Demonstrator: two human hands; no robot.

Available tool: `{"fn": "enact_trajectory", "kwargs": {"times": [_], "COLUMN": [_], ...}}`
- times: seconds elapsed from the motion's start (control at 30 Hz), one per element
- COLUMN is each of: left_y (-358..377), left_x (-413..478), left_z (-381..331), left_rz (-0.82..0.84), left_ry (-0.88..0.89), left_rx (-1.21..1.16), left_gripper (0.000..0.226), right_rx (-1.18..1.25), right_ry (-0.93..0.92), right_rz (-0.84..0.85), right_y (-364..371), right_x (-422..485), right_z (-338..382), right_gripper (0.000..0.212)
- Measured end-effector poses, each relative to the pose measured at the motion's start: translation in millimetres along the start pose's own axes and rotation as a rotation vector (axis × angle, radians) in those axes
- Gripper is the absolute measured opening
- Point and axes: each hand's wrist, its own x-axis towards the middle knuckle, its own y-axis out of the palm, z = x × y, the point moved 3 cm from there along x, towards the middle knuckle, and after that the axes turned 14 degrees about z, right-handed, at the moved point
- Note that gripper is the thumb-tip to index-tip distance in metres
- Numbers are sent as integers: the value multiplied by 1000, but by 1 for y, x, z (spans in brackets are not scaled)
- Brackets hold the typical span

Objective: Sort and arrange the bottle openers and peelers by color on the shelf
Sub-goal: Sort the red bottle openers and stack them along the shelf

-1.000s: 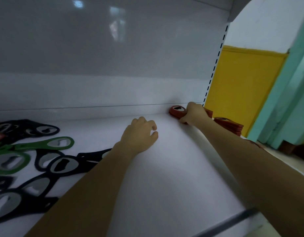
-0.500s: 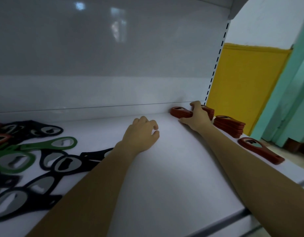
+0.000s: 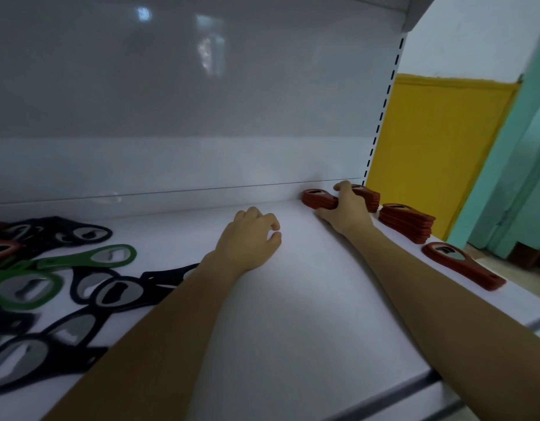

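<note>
My right hand (image 3: 347, 208) reaches to the back right corner of the white shelf (image 3: 293, 299) and grips a stack of red bottle openers (image 3: 319, 198) lying against the back wall. A second red stack (image 3: 405, 221) sits just right of it, and a single red opener (image 3: 463, 268) lies nearer the front right edge. My left hand (image 3: 250, 235) rests on the shelf's middle with fingers loosely curled, holding nothing. At the left lies a mixed pile of black openers (image 3: 110, 293), green openers (image 3: 86, 258) and one red opener (image 3: 1, 250).
The shelf's glossy white back panel (image 3: 202, 101) rises behind everything. A slotted upright (image 3: 381, 117) marks the shelf's right end, with a yellow wall (image 3: 430, 147) and a teal door frame (image 3: 524, 147) beyond. The shelf's front lip (image 3: 414, 390) runs along the lower right.
My right hand has slid from over the stack's round end to its middle, and more of the right-hand red openers has come into view. My left hand has stayed put.
</note>
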Motion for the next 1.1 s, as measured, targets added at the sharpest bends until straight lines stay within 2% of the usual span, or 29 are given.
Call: {"fn": "enact_trajectory", "kwargs": {"times": [0.07, 0.27, 0.5, 0.57, 0.67, 0.77, 1.0, 1.1], "left_y": [0, 0, 1, -6, -27, -52, -106, -124], "left_x": [0, 1, 1, 0, -7, -20, -96, -132], "left_z": [0, 0, 1, 1, 4, 21, 116, 155], "left_rz": [-3, -5, -10, -43, -178, -205, -61, -41], "left_ry": [1, 7, 26, 35, 30, -23, -213, -302], "left_rx": [1, 8, -3, -33, -48, -59, 114, 127], "left_gripper": [32, 32, 32, 32, 30, 31, 34, 34], "right_rx": [4, -47, -119, -207, -344, -418, -409, -412], "right_ry": [-6, -50, -69, -203, -522, -687, -900, -1015], "right_rz": [-20, -83, -108, -190, -238, -77, 302, 367], "right_y": [-1, 0, -2, -6, -3, 18, 90, 115], "right_x": [-1, 2, 0, -6, -17, -32, -89, -108], "right_z": [1, 2, 5, 16, 44, 76, 156, 194], "right_gripper": [61, 40, 49, 47, 38, 41, 39, 34]}}
